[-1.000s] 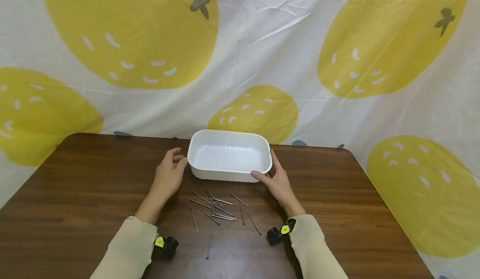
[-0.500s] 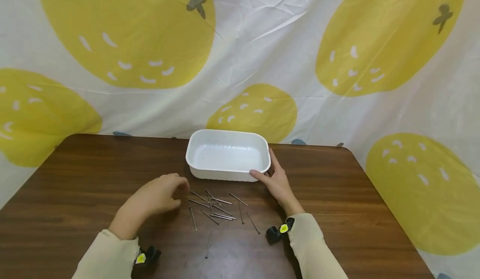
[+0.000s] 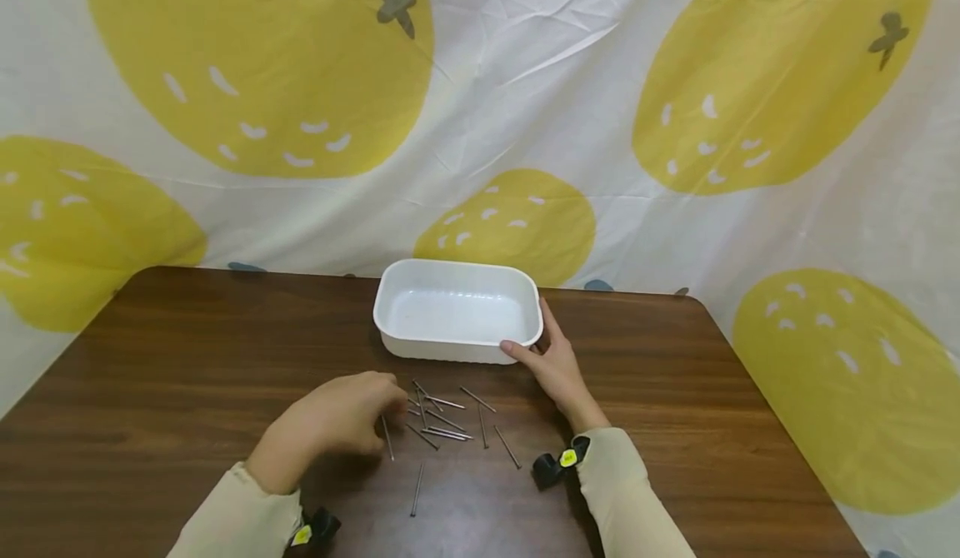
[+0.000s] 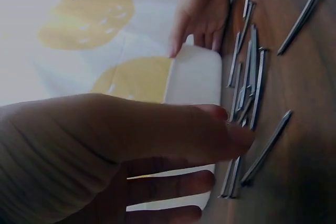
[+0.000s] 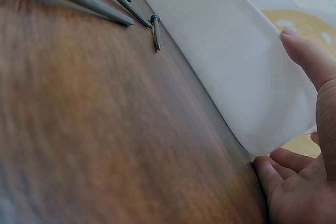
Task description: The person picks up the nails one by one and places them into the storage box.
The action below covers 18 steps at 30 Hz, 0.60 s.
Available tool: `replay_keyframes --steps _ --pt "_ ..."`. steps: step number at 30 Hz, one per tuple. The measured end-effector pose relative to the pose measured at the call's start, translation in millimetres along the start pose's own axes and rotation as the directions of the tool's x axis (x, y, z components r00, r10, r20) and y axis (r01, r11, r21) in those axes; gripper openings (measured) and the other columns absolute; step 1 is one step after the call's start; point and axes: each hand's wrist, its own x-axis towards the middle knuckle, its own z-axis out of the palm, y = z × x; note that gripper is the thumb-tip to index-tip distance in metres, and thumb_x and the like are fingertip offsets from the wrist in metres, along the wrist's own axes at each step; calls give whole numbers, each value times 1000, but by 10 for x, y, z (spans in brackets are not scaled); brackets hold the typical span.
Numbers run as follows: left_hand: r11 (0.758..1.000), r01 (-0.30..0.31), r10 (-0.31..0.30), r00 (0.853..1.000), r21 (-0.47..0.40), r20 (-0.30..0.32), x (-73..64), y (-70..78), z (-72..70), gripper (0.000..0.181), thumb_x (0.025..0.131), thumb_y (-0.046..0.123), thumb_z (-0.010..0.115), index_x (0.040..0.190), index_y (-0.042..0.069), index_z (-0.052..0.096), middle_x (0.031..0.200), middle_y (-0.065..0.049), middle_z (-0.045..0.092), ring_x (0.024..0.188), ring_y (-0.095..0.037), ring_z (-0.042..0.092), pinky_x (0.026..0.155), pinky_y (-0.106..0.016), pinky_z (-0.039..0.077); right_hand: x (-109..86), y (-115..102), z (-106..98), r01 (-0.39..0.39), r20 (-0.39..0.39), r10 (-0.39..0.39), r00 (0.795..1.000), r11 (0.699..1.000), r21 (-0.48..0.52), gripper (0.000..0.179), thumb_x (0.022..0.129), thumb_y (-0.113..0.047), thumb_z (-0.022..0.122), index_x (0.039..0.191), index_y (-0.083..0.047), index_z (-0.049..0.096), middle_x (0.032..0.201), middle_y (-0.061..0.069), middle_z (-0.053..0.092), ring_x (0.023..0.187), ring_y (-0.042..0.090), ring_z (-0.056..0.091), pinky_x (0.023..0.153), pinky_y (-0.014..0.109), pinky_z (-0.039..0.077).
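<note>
Several long metal nails (image 3: 447, 434) lie scattered on the table in front of a white rectangular container (image 3: 442, 350). My left hand (image 3: 330, 416) is over the left side of the nails, and one single nail (image 3: 387, 438) shows beside its fingertips. In the left wrist view, the thumb (image 4: 178, 132) stretches over the pile of nails, the other fingers (image 4: 168, 188) are spread apart, and no nail shows held. My right hand (image 3: 558, 375) grips the container's right end, thumb on the rim; the right wrist view shows fingers (image 5: 283, 169) low around its corner.
The dark wooden table (image 3: 697, 391) runs back to a white cloth (image 3: 510, 108) printed with yellow fruit shapes. One nail (image 3: 417, 490) lies nearer the front, apart from the others. Black wrist cameras (image 3: 551, 469) hang below both sleeves.
My left hand has left the container's left side, come down toward the front and then moved right over the nails. The right hand stays on the container, which has not moved.
</note>
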Motion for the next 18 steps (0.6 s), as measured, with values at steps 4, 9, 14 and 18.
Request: replay_keyframes --steps 4,9,14,18 --pt "999 -49 49 999 -23 19 35 41 70 31 61 1 79 80 23 69 86 9 57 84 -8 49 71 -26 45 -1 -6 -3 -8 1 8 1000 1000 -8 100 87 -16 79 163 -15 14 171 5 15 152 29 32 121 47 33" --pt "996 -49 54 996 -77 77 61 170 136 23 64 7 76 79 22 68 79 10 58 75 -6 49 64 -24 43 -13 -8 -13 -19 4 19 1000 1000 -7 100 87 -18 79 163 -20 15 171 3 14 153 27 31 121 45 32" --pt "998 30 -26 997 -54 71 65 270 208 19 64 18 79 75 21 63 68 12 54 62 -6 48 57 -25 41 -18 -15 -12 -15 6 15 1000 1000 -6 99 87 -18 79 163 -21 16 171 3 13 153 27 32 121 45 33" --pt "999 38 -37 998 -19 47 80 296 282 25 62 24 82 67 22 57 63 13 50 58 -6 44 54 -26 38 -19 -19 -8 -15 6 15 1000 1000 -4 99 87 -18 78 163 -21 15 171 3 14 153 27 31 121 45 33"
